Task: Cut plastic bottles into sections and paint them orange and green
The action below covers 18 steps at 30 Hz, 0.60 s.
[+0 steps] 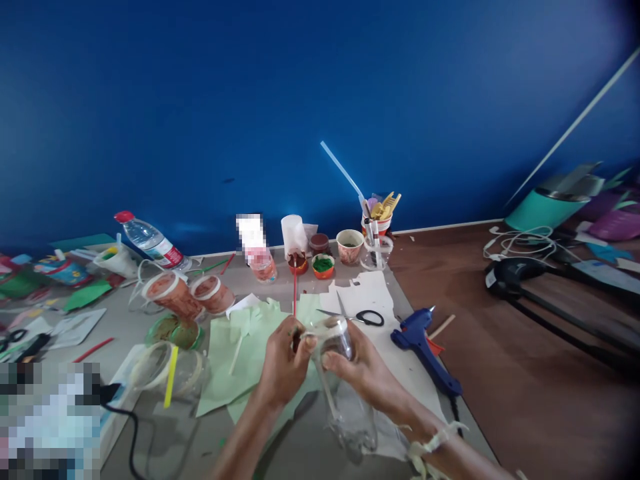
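Note:
My right hand (pixel 367 373) is wrapped round a clear plastic bottle (pixel 345 393) that lies slanted over the grey mat, its cut top end up near my fingers. My left hand (pixel 285 363) pinches at the bottle's top rim, beside a thin red stick (pixel 295 290) that rises from between my fingers. Pale green paper pieces (pixel 240 353) lie under and left of both hands. What exactly the left fingers pinch is hidden.
Black-handled scissors (pixel 363 317) and a blue glue gun (pixel 425 350) lie right of my hands on white paper. Cups, small paint pots (pixel 323 265), a water bottle (pixel 150 241) and clear cups (pixel 173 293) crowd the mat. Wooden floor with cables (pixel 520 243) lies right.

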{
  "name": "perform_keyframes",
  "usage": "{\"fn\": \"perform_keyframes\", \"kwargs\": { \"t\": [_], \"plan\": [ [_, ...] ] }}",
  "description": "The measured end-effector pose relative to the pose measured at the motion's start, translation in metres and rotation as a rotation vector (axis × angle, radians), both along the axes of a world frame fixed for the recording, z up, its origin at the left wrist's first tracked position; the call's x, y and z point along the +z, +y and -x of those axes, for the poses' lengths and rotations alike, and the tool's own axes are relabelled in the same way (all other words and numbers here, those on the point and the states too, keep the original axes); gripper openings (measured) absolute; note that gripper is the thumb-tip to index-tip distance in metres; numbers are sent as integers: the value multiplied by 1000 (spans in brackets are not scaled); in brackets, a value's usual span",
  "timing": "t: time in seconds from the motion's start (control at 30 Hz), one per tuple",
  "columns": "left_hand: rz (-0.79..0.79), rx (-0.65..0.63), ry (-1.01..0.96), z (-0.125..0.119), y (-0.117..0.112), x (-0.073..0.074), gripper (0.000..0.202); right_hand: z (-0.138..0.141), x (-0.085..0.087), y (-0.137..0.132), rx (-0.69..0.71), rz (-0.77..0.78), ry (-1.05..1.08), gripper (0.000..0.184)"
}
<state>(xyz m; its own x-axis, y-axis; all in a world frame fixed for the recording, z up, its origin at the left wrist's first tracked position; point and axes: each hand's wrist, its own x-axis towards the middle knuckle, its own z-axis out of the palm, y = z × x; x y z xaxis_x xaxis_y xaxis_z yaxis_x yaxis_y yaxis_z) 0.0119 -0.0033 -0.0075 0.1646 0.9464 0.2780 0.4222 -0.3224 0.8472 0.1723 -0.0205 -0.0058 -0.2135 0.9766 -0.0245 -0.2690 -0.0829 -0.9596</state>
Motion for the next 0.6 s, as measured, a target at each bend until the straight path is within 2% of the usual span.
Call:
{"fn": "perform_keyframes", "kwargs": {
  "t": [0.13,0.3,0.47,0.57,0.6],
  "plan": [
    [44,-65,-66,1,0,-5,46,-1,-5,-2,69,52,127,36],
    [36,-60,-205,-1,-4,-4,41,2,-5,-4,118,84,285,36],
    [-30,-30,-184,1,-8,-4,38,3,-6,-7,88,56,265,31],
    [-59,100,-108,22,0,3,39,-15,0,-4,42,87,220,31],
    [-81,242,-73,30,4,7,40,-24,2,-1,12,100,203,31]
  ]
}}
